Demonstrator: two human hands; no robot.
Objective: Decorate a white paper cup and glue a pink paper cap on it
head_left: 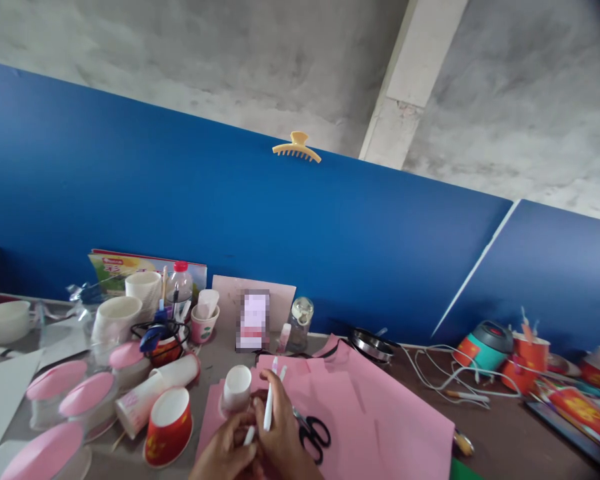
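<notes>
Low in the view, my left hand and my right hand are close together over pink paper. A slim white pen is held upright in my right hand. My left hand has its fingers curled around a short white piece, perhaps a pen cap. A white paper cup stands just beyond my hands on the pink sheets. Black-handled scissors lie right beside my right hand, their blades partly hidden by it.
Red cup, lying paper cups and pink-topped tubs crowd the left. A phone leans at the back beside a glass jar. Black-and-silver tape roll, white cables and a teal container sit right.
</notes>
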